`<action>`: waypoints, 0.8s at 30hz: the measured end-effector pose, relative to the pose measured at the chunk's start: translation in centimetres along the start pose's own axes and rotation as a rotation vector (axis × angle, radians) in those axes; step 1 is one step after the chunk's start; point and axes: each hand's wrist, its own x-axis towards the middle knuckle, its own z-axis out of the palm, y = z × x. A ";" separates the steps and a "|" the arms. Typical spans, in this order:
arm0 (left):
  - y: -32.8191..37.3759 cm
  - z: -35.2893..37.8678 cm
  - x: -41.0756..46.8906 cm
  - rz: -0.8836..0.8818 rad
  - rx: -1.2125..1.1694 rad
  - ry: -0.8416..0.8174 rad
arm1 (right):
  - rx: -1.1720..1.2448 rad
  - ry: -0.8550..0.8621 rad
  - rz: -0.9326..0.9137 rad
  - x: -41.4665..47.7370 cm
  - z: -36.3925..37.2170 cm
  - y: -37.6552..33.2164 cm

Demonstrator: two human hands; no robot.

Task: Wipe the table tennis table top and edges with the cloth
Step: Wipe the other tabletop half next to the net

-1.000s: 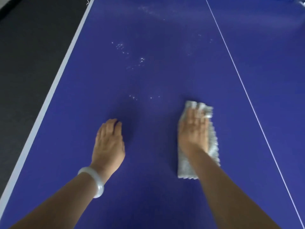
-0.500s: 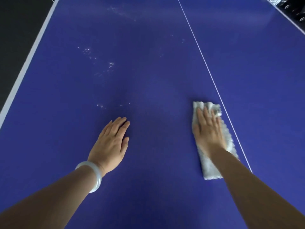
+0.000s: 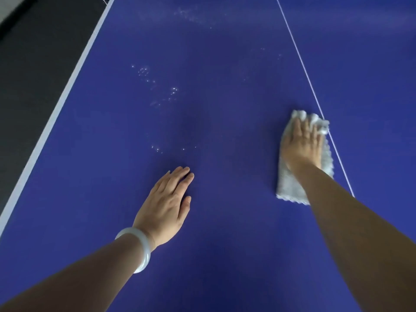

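The blue table tennis table top fills the view. A folded grey-white cloth lies flat on it, just left of the thin white centre line. My right hand presses flat on the cloth with straight fingers; the cloth bunches a little at the fingertips. My left hand rests flat on the bare blue surface to the left, fingers straight, a pale bangle on its wrist. Small water droplets glisten on the surface ahead of my left hand.
The table's white left edge stripe runs diagonally from top centre to lower left. Beyond it lies dark grey floor. A faint whitish smear marks the table near the top.
My right hand has slid the cloth to the right, from mid-table up to the centre line. My left hand has stayed flat on the table; the view has swung left and right.
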 end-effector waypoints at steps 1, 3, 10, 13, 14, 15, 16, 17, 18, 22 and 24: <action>0.0 0.0 0.0 0.002 0.000 -0.003 | -0.012 0.010 -0.060 0.6 0.7 -2.4; 0.1 0.0 0.0 0.000 0.001 0.000 | -0.065 -0.027 -0.339 -1.0 2.4 -8.1; 0.1 -0.2 0.0 -0.019 -0.011 0.000 | -0.190 -0.175 -0.886 -4.6 1.9 -5.1; 0.0 -0.1 0.1 -0.008 -0.016 -0.009 | -0.178 -0.123 -0.415 2.5 -0.3 0.6; -0.1 -0.1 0.1 -0.007 -0.016 -0.011 | -0.153 -0.093 -0.281 4.4 -1.1 1.4; -0.2 -0.1 0.1 -0.008 -0.014 -0.011 | -0.123 -0.074 -0.185 6.1 -1.5 1.9; -0.2 -0.1 0.1 -0.007 -0.012 -0.010 | -0.082 -0.069 -0.087 7.6 -1.5 1.7; -0.2 0.0 0.1 -0.008 -0.012 -0.009 | -0.057 -0.072 -0.018 8.7 -1.4 0.9; -0.3 0.0 0.1 -0.009 -0.012 -0.009 | -0.047 -0.063 0.004 9.6 -0.7 -0.4; -0.1 -0.1 0.2 -0.010 -0.012 -0.005 | -0.021 -0.072 -0.264 7.5 2.6 -9.3; 0.1 -0.2 0.1 -0.014 -0.005 -0.011 | -0.002 -0.126 -0.523 3.2 4.1 -13.5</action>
